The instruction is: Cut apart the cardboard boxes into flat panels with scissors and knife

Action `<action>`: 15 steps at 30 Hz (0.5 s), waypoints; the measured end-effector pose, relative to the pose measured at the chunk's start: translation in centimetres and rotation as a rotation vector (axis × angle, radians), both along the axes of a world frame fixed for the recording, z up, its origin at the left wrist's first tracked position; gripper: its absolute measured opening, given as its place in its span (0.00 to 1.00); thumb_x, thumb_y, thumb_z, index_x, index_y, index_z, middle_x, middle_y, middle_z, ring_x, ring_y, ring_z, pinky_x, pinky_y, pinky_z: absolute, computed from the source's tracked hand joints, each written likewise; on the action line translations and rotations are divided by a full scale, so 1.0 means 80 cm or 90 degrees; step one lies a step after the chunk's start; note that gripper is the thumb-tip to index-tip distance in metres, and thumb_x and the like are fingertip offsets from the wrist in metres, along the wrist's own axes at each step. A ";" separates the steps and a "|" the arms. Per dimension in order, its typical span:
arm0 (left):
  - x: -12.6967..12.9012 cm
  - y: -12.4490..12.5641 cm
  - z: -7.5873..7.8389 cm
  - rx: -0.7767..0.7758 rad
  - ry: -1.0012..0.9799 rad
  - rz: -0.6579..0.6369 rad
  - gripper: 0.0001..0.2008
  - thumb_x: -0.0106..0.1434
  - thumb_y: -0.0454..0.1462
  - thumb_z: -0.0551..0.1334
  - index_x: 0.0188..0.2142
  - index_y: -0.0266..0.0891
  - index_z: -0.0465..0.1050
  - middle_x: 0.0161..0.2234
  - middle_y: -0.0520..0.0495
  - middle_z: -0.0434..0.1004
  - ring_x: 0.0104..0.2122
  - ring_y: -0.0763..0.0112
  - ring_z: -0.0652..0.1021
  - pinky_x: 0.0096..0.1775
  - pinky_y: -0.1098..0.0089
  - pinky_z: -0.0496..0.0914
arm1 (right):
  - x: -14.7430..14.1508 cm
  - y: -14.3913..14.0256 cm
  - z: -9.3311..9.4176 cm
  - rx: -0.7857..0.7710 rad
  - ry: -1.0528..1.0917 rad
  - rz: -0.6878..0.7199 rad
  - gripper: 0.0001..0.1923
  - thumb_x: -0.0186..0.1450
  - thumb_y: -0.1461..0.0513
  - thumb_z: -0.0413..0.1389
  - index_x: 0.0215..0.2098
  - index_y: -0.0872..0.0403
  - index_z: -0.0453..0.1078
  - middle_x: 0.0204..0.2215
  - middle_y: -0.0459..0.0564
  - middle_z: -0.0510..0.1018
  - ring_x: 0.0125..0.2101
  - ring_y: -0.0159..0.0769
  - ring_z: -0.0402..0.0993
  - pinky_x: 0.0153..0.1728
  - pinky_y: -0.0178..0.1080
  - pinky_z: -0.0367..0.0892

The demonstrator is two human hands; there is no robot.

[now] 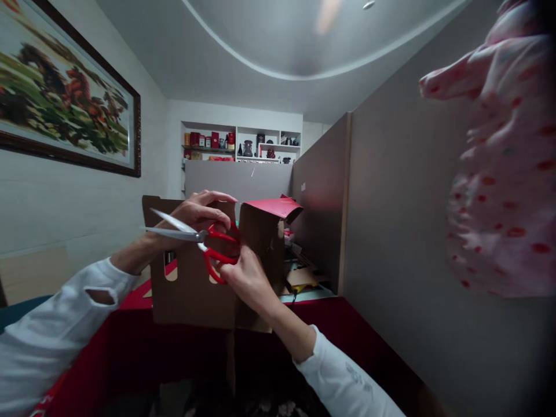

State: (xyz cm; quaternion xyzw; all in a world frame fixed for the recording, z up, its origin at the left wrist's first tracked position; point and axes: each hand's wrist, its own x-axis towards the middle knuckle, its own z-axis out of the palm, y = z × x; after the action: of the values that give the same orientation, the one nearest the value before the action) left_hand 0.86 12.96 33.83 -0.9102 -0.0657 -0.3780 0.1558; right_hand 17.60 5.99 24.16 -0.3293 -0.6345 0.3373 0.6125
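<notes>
**Dim room, bright ceiling, blurred right edge**

Cool light is coming down from the ceiling (304, 40), where a pale smear of glare is showing near the top centre. The lower part of the frame is sinking into deep shadow. The pink spotted fabric (504, 174) at the right edge is smearing with motion blur. The scissors (195, 240) are catching a bright glint on the blades. Wide-angle distortion is bending the framed painting (65, 92) at upper left and stretching the sleeves near the bottom corners.
</notes>
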 end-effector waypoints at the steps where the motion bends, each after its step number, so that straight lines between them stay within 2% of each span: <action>1: 0.002 0.001 0.000 0.023 0.000 0.015 0.12 0.70 0.43 0.59 0.37 0.48 0.82 0.59 0.44 0.72 0.53 0.57 0.73 0.57 0.51 0.65 | 0.004 0.000 -0.001 0.025 -0.025 -0.051 0.18 0.48 0.64 0.65 0.37 0.51 0.69 0.36 0.48 0.77 0.43 0.47 0.73 0.47 0.48 0.69; 3: 0.005 0.001 0.000 0.057 0.010 0.057 0.15 0.71 0.44 0.58 0.35 0.48 0.83 0.60 0.46 0.71 0.55 0.55 0.72 0.57 0.48 0.63 | 0.009 -0.001 -0.002 0.109 -0.115 -0.180 0.23 0.49 0.64 0.68 0.41 0.51 0.68 0.39 0.53 0.76 0.46 0.52 0.72 0.50 0.53 0.66; 5: 0.006 0.000 0.002 0.054 0.014 0.072 0.17 0.72 0.45 0.56 0.35 0.47 0.82 0.60 0.46 0.71 0.55 0.54 0.72 0.57 0.48 0.62 | 0.010 0.000 -0.004 0.249 -0.215 -0.280 0.22 0.53 0.63 0.66 0.44 0.52 0.66 0.42 0.55 0.75 0.44 0.49 0.72 0.48 0.51 0.67; 6: 0.007 -0.001 0.003 0.045 0.016 0.073 0.17 0.72 0.45 0.55 0.35 0.47 0.82 0.61 0.46 0.71 0.56 0.54 0.72 0.58 0.49 0.62 | 0.009 0.000 -0.004 0.314 -0.244 -0.295 0.20 0.57 0.62 0.65 0.45 0.52 0.65 0.42 0.55 0.75 0.42 0.45 0.73 0.46 0.48 0.69; 8: 0.006 0.000 0.003 0.038 0.015 0.077 0.17 0.72 0.44 0.55 0.35 0.47 0.81 0.61 0.47 0.71 0.57 0.56 0.72 0.59 0.51 0.62 | 0.007 0.000 -0.002 0.360 -0.219 -0.236 0.18 0.60 0.60 0.63 0.46 0.52 0.64 0.39 0.51 0.76 0.37 0.39 0.74 0.42 0.42 0.71; 11: 0.004 0.003 0.001 0.050 0.006 0.093 0.14 0.71 0.46 0.58 0.36 0.47 0.81 0.61 0.45 0.70 0.58 0.56 0.71 0.58 0.50 0.63 | 0.009 -0.008 0.001 0.306 -0.143 -0.127 0.21 0.60 0.59 0.63 0.49 0.51 0.63 0.38 0.47 0.76 0.35 0.36 0.75 0.40 0.39 0.72; 13: 0.003 0.006 -0.001 0.068 0.004 0.093 0.14 0.70 0.47 0.59 0.35 0.47 0.82 0.60 0.45 0.70 0.57 0.55 0.71 0.58 0.49 0.63 | 0.016 -0.019 0.004 0.285 -0.156 -0.123 0.21 0.62 0.60 0.62 0.51 0.49 0.63 0.41 0.48 0.77 0.39 0.37 0.76 0.45 0.40 0.71; 15: 0.001 0.009 -0.003 0.089 -0.003 0.089 0.12 0.69 0.48 0.62 0.37 0.48 0.82 0.61 0.45 0.70 0.58 0.54 0.71 0.59 0.48 0.62 | 0.030 -0.034 0.008 0.285 -0.185 -0.156 0.22 0.62 0.62 0.61 0.53 0.48 0.63 0.44 0.49 0.77 0.44 0.39 0.74 0.50 0.42 0.68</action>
State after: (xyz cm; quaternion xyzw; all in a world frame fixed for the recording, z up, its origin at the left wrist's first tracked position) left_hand 0.95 13.72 33.59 -0.8896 -0.1025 -0.3717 0.2447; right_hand 20.03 3.26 24.79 -0.3049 -0.7298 0.0621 0.6087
